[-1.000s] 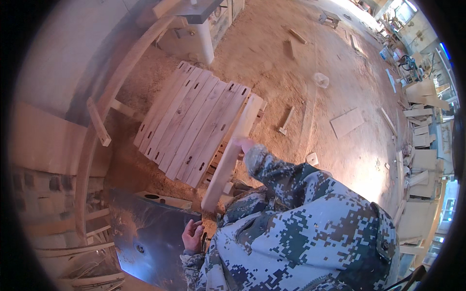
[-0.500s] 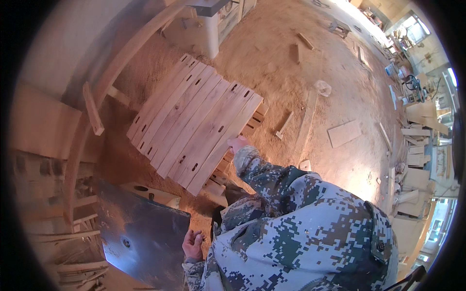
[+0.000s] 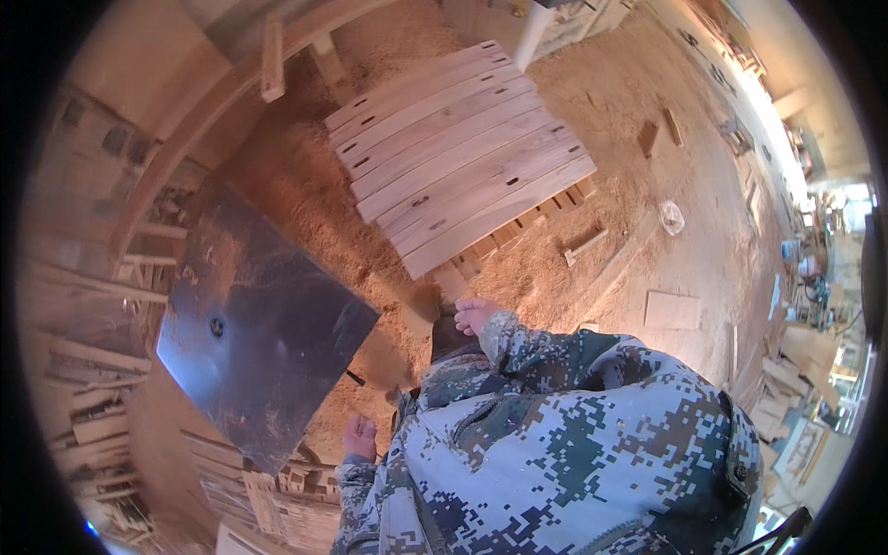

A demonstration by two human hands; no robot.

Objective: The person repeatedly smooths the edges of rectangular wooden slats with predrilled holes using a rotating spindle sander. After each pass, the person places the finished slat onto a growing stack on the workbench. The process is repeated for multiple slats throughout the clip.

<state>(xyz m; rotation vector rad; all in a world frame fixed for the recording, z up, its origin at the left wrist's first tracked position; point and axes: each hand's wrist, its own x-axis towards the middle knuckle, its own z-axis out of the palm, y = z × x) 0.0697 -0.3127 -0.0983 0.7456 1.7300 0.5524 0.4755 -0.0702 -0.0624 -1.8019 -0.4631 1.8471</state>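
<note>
My hands beside a stack of slotted boards

The stack of slotted boards (image 3: 462,166) lies ahead of me on the sawdust-covered floor (image 3: 305,185), its pale planks side by side with uneven ends and dark slots, more wood showing beneath its near edge. My right hand (image 3: 474,316) is just on my side of the stack, near its closest corner, fingers loosely bent; I see nothing in it, but cannot tell whether the fingertips meet. My left hand (image 3: 360,437) is farther back from the stack and to its left, fingers half curled; whether they press together I cannot tell. A dark metal tabletop (image 3: 268,324), dusted with sawdust, stands left of the stack and nearer me. Right of the stack lie a crumpled clear bag (image 3: 672,217) and, nearer me, a flat wooden panel (image 3: 672,310).
</note>
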